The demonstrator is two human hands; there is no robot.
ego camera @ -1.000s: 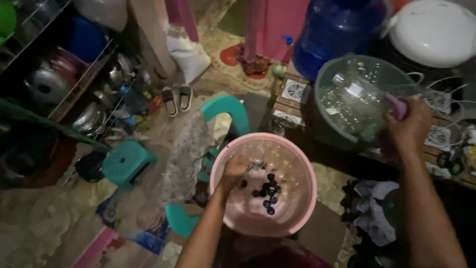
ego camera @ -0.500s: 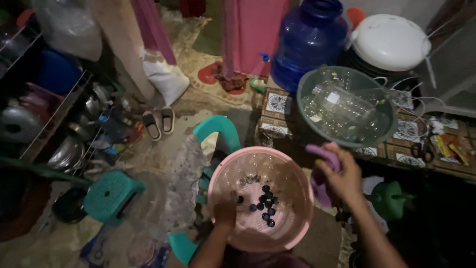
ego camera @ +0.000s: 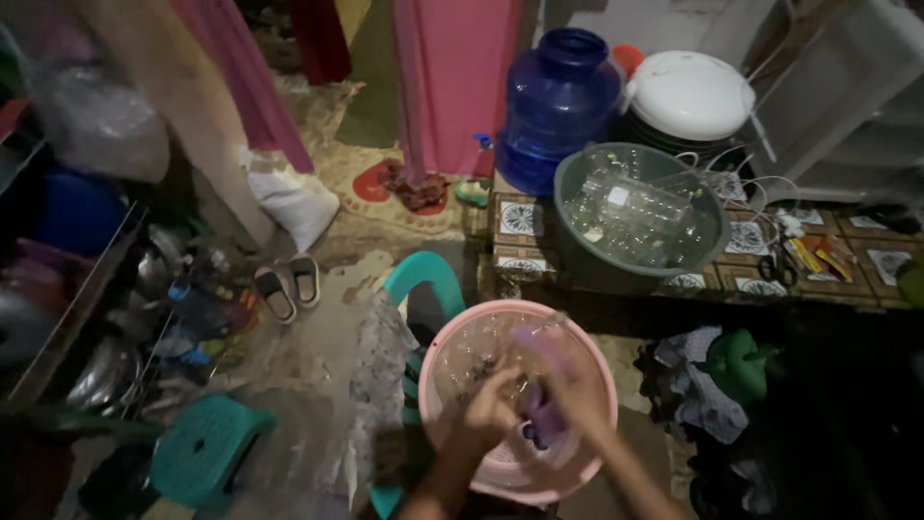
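Pink plastic basin (ego camera: 589, 404), sitting low on a teal chair (ego camera: 416, 289), with both hands working inside it. Right hand (ego camera: 568, 385) closing its fingers (ego camera: 549, 361) around a purple scrubber-like thing (ego camera: 541, 409), too blurred to name surely; left hand (ego camera: 489, 409) touching it from the left, fingers curled, grip unclear. Grey-green tub (ego camera: 712, 231) of clear bottles resting well beyond, up to the right.

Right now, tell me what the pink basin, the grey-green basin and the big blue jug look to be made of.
Pink basin: likely plastic, smooth and matte, with an even moulded rim. Grey-green basin: probably plastic too, with a dull uniform wall; it holds clear, glossy containers, whether plastic or glass cannot be told. Blue jug: translucent plastic by its look, with light showing through its tinted wall.
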